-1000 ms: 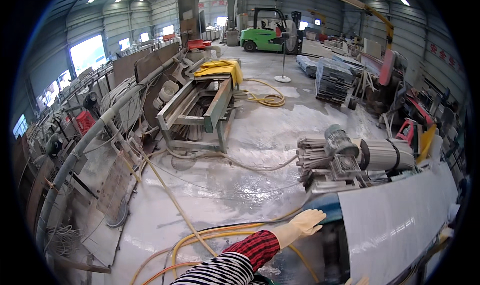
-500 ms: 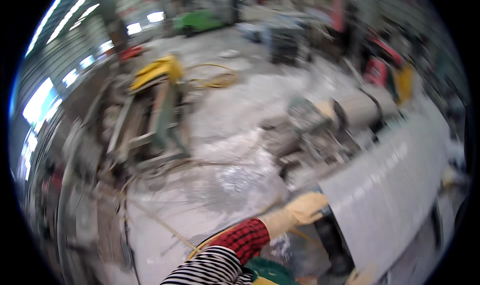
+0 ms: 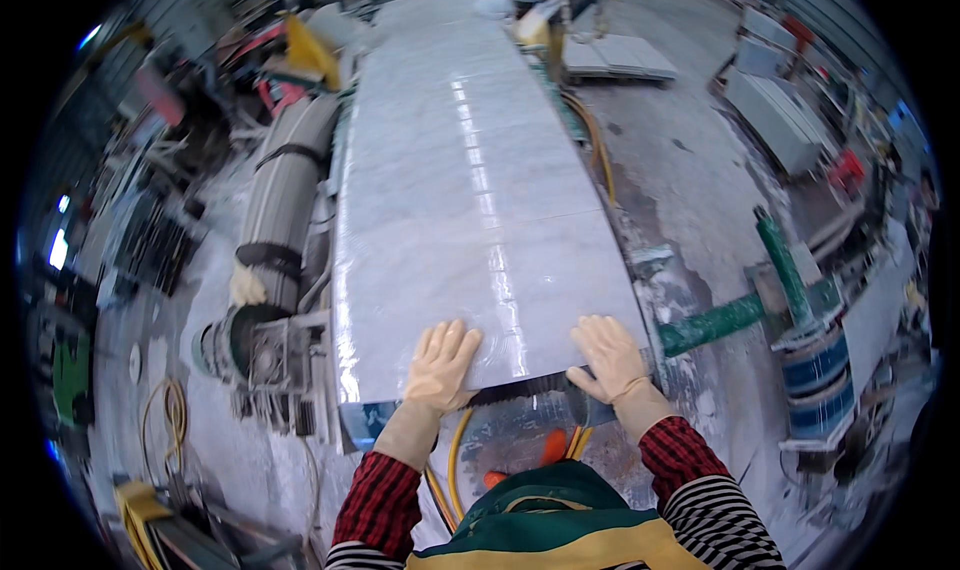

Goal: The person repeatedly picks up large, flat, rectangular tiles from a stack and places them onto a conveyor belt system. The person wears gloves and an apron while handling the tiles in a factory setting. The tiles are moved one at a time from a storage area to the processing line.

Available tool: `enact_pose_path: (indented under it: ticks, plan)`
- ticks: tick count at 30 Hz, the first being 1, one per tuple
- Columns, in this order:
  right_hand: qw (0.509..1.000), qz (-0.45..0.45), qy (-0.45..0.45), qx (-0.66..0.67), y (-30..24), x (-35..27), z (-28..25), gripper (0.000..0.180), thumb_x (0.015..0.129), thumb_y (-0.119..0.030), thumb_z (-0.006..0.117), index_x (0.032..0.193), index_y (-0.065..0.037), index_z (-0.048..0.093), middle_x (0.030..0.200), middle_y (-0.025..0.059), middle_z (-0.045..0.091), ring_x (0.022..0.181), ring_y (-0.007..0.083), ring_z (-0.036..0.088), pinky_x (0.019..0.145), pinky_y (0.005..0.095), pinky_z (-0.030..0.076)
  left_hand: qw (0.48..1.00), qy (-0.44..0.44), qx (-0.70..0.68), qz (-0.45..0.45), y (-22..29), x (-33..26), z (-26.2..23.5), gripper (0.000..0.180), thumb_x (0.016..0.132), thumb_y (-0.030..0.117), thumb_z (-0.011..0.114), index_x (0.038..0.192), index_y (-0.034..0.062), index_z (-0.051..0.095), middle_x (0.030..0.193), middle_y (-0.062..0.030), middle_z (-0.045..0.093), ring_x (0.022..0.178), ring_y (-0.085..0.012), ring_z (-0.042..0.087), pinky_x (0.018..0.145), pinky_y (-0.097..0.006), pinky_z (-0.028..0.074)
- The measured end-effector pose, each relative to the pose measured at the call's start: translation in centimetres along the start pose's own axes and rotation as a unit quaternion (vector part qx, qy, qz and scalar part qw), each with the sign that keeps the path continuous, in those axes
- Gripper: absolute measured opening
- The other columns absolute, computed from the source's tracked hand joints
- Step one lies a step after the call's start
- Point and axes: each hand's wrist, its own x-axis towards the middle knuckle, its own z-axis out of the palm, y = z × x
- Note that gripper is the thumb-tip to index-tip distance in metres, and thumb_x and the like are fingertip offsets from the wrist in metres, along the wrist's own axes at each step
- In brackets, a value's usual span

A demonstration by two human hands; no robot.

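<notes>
We rest our left grip (image 3: 440,363) and right grip (image 3: 608,355), both spread wide, on the near end of the pale slab (image 3: 420,210).

Glossy, smooth stone-like slab (image 3: 420,200); matt, rubbery gloves (image 3: 438,368).
The slab mirrors a broken streak of light, while the gloves look dull and slightly creased. Sleeves (image 3: 378,500) are soft cloth; the green pipe (image 3: 712,325) seems painted metal, its coat blotched; the floor (image 3: 690,225) looks like concrete, matt with pale, rough-looking patches.
</notes>
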Motion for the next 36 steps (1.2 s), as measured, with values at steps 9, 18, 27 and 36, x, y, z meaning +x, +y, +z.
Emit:
enact_pose_path:
  ticks: [9,18,27,36]
  plan:
    - [0.999,0.015,0.011,0.048,0.4,-0.6,-0.4,0.049,0.075,-0.030,0.075,0.114,-0.004,0.058,0.117,0.0154,0.060,0.109,0.0335,0.056,0.100,0.0433,0.044,0.998,0.021,0.052,0.019,0.3,0.2,1.2,0.086,0.056,0.024,0.082,0.135,0.0079,0.052,0.137,-0.0193,0.051,0.126,-0.0419,0.048,0.110,-0.053,0.036]
    - [0.996,-0.003,0.088,0.029,1.5,-2.6,1.7,0.042,0.079,-0.023,0.071,0.116,-0.005,0.060,0.122,0.0136,0.060,0.115,0.0307,0.056,0.103,0.0413,0.044,0.998,-0.017,0.064,0.003,1.2,-0.4,1.7,0.085,0.058,0.022,0.080,0.136,0.0063,0.051,0.143,-0.0235,0.047,0.135,-0.0465,0.041,0.116,-0.059,0.029]
    - [0.998,-0.003,0.067,0.022,1.7,-3.2,2.9,0.039,0.083,-0.020,0.066,0.118,-0.005,0.060,0.125,0.0123,0.059,0.118,0.0283,0.054,0.104,0.0406,0.042,0.996,-0.010,0.088,0.025,0.6,-0.6,2.8,0.081,0.064,0.025,0.075,0.137,0.0032,0.049,0.142,-0.0261,0.047,0.133,-0.0493,0.042,0.115,-0.059,0.029]
    - [0.995,-0.020,0.099,0.021,1.0,-3.2,2.1,0.046,0.083,-0.020,0.067,0.125,-0.002,0.059,0.128,0.0144,0.059,0.119,0.0306,0.054,0.105,0.0417,0.042,0.989,0.025,0.080,0.121,-0.3,-0.2,2.0,0.074,0.062,0.024,0.074,0.130,0.0024,0.055,0.134,-0.0295,0.050,0.123,-0.0473,0.048,0.107,-0.060,0.035]
